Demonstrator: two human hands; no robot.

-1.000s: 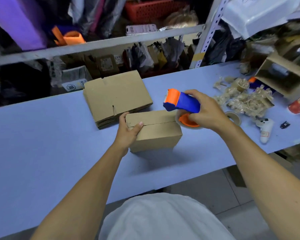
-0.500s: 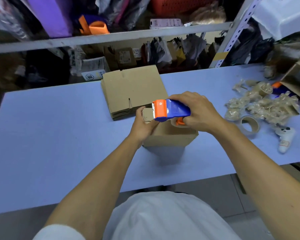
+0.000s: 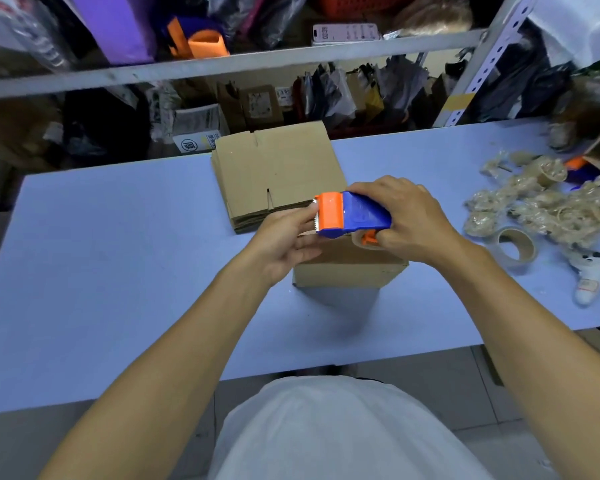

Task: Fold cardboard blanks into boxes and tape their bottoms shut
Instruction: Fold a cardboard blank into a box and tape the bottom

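Note:
A small folded cardboard box [image 3: 350, 273] stands on the blue table [image 3: 118, 271]. My left hand [image 3: 281, 242] grips the box's left end, its thumb up against the toothed orange head of the tape dispenser. My right hand [image 3: 409, 220] is wrapped around the blue and orange tape dispenser [image 3: 350, 214], which lies over the top of the box with its head pointing left. Both hands hide most of the box's top. A stack of flat cardboard blanks [image 3: 278, 171] lies just behind the box.
To the right lie a roll of tape [image 3: 515, 245], a heap of crumpled used tape [image 3: 541, 209] and a white controller [image 3: 591, 275]. A loaded metal shelf [image 3: 257, 64] and its upright post [image 3: 478, 64] stand behind the table. The table's front edge is close to my body.
My right hand has carried the dispenser from the right of the box to over its top, reaching my left hand. My left hand has stayed at the box's left end.

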